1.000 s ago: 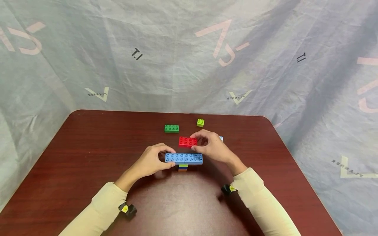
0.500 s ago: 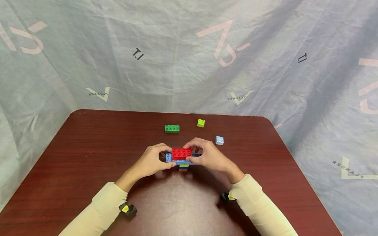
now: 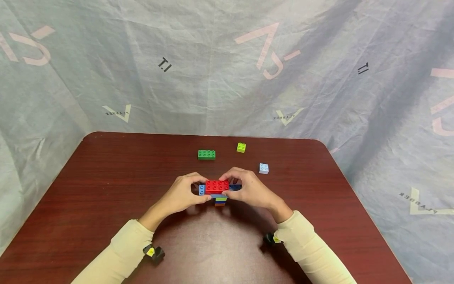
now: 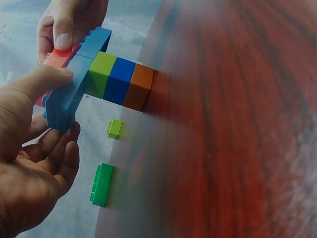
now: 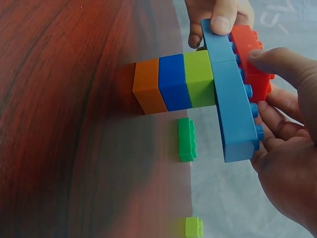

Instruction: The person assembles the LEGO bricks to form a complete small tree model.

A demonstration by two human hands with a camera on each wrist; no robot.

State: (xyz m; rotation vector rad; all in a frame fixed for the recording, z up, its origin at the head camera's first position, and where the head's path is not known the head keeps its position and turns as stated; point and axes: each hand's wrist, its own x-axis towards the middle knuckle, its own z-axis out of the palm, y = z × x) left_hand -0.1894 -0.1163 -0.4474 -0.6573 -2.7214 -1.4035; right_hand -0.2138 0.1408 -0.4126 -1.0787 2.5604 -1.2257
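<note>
Two light blue bricks lie end to end: the left one (image 4: pixel 64 101) and the right one (image 5: pixel 233 109). They rest on a small upright stack of a lime brick (image 5: pixel 199 79), a dark blue brick (image 5: pixel 173 82) and an orange brick (image 5: pixel 148 87) at the bottom. A red eight-stud brick (image 3: pixel 217 186) lies along the blue studs, across the seam. My right hand (image 3: pixel 250 189) pinches this red brick near its right end, thumb in front. The left blue brick's end is gripped by my left hand (image 3: pixel 182 193) between thumb and fingers.
Farther back on the brown table (image 3: pixel 142 157) lie a green brick (image 3: pixel 206 155), a small lime brick (image 3: pixel 241 148) and a pale blue brick (image 3: pixel 263 169). A grey cloth (image 3: pixel 198 86) hangs behind the table's far edge.
My right hand has brought the red brick left and toward me, from behind the blue bricks onto them. In the last half second it has sunk slightly. The left hand keeps its grip.
</note>
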